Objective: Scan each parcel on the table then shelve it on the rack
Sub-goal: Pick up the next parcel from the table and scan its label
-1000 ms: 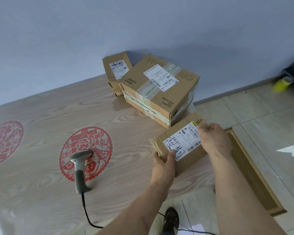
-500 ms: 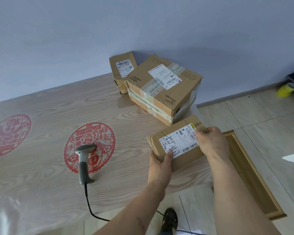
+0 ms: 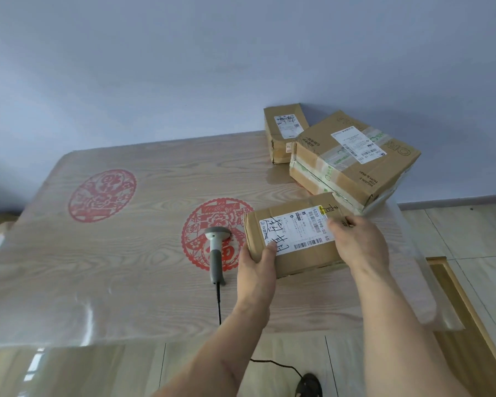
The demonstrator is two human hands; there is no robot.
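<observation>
Gripping the parcel [image 3: 295, 236], left hand [image 3: 255, 267] and right hand [image 3: 358, 245] beside scanner [image 3: 216, 253].

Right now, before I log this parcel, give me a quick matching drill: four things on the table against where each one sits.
Things:
1. barcode scanner
2. held parcel
3. small parcel
4. large taped parcel

Places:
A. far back, against the wall
B. between left hand and right hand
C. lying on a red paper-cut design
D. right rear corner, beside the small one

Pairs: 1-C, 2-B, 3-A, 4-D
</observation>
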